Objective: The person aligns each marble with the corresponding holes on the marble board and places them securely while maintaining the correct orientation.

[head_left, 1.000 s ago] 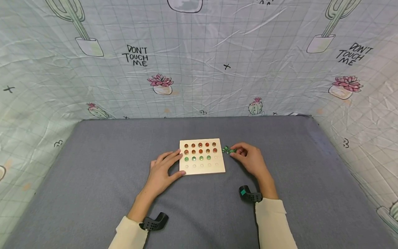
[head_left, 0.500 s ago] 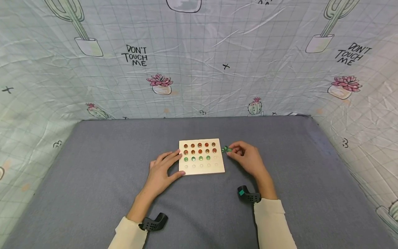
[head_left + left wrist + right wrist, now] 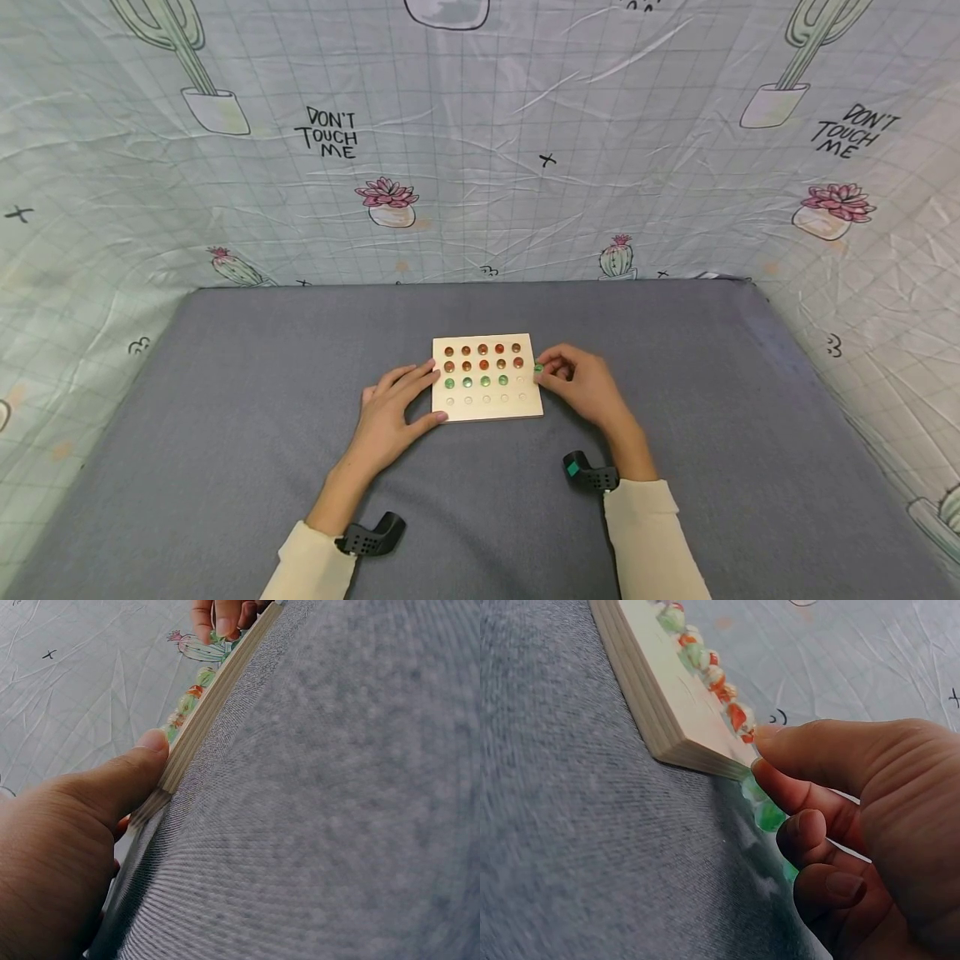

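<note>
A pale wooden board (image 3: 487,410) with rows of shallow round hollows lies on the table. Its two far rows hold red-orange marbles (image 3: 483,365); several green marbles (image 3: 485,381) sit in the third row. My left hand (image 3: 386,417) rests on the board's left side, fingers extended and thumb on the near left corner. At the right edge, my right hand (image 3: 581,385) pinches a green marble (image 3: 538,367) between thumb and forefinger. The right wrist view shows loose green marbles (image 3: 769,816) under that hand, beside the board; its fingers partly hide them.
Grey cloth (image 3: 262,400) covers the table. A patterned curtain (image 3: 480,150) hangs behind it and at both sides. Each wrist wears a black camera mount (image 3: 372,535). The nearest row and the right end of the third row show bare hollows.
My right hand has moved left from the loose green marbles to the board's right edge, with a green marble at its fingertips. The left hand and board have stayed put.
</note>
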